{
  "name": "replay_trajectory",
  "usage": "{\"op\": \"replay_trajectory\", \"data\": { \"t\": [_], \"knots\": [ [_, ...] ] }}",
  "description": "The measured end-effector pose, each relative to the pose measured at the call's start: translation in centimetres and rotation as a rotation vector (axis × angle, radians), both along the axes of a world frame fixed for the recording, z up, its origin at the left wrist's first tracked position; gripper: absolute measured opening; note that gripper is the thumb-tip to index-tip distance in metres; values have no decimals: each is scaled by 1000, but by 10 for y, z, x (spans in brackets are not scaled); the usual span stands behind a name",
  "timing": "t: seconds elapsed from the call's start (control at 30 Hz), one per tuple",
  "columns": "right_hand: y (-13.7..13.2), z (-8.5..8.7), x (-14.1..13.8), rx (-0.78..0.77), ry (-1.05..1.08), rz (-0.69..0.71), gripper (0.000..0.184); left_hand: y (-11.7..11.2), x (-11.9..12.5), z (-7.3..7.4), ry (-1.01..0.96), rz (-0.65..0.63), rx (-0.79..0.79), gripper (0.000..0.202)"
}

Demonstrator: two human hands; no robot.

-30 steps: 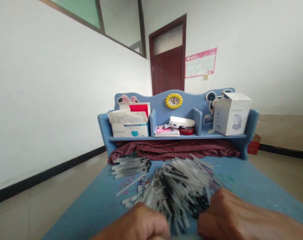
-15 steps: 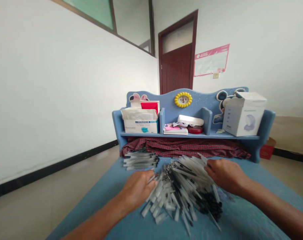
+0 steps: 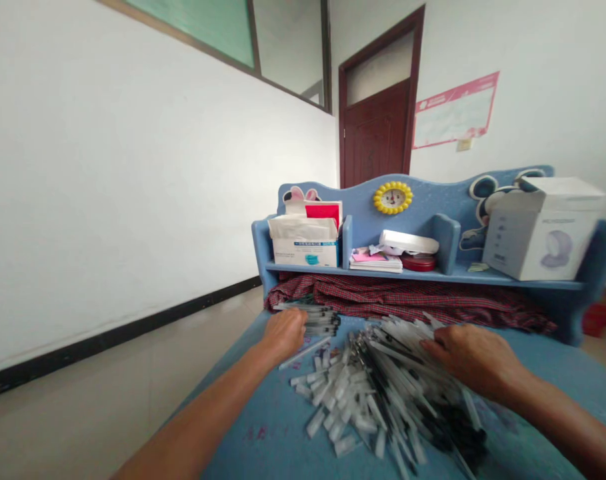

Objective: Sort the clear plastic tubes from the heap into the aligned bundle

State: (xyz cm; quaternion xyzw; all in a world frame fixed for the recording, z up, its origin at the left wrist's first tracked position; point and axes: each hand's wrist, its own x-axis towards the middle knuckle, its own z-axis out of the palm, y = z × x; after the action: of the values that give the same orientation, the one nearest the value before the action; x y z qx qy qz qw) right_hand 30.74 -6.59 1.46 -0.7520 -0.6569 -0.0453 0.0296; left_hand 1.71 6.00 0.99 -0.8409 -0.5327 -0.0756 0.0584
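My left hand is at the left end of a neat stack of pens with pale barrels and dark tips. Its fingers are curled, and what they hold, if anything, is hidden. Just below it, one pale pen lies slantwise by itself. A loose heap of translucent pen barrels spreads over the blue table, with short whitish pen caps on its left side and black parts at lower right. My right hand is closed at the heap's upper right edge; its grip is blurred and partly hidden.
Behind the pens lies a bunched checked cloth. Above it, a blue shelf carries a mask box, papers, a red round tin and a large white box. The blue tabletop extends toward me.
My left hand has moved from the heap's left side up and away to the neat stack. A single pen now lies below it. My right hand stays by the heap; the view has shifted left.
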Motion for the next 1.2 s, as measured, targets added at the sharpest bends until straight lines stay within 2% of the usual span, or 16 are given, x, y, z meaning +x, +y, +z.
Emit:
{"op": "replay_trajectory", "data": {
  "t": [0.1,0.23,0.33,0.5,0.63,0.77,0.83,0.93,1.07,1.2],
  "knots": [
    [0,1,2,-35,12,13,47,10,6,-5,91,-19,-3,15],
    [-2,3,2,-54,36,15,50,11,13,-8,167,-58,8,18],
    [-2,3,3,-38,66,21,53,11,12,-9,196,-87,26,17],
    [0,1,11,11,112,27,48,8,8,-5,200,-136,68,14],
    [-4,5,8,189,214,67,42,-9,15,4,157,-233,128,13],
    [-14,6,-12,294,491,270,45,-43,37,9,12,-484,236,14],
    [-18,5,-23,277,618,350,46,-60,49,8,-65,-629,294,17],
    [-21,3,-32,239,750,386,47,-78,61,4,-174,-801,351,19],
    [-23,6,-33,147,886,370,41,-88,64,-1,-284,-828,365,17],
    [-25,9,-28,-26,1043,388,25,-91,62,-3,-331,-845,285,16]
  ]
}}
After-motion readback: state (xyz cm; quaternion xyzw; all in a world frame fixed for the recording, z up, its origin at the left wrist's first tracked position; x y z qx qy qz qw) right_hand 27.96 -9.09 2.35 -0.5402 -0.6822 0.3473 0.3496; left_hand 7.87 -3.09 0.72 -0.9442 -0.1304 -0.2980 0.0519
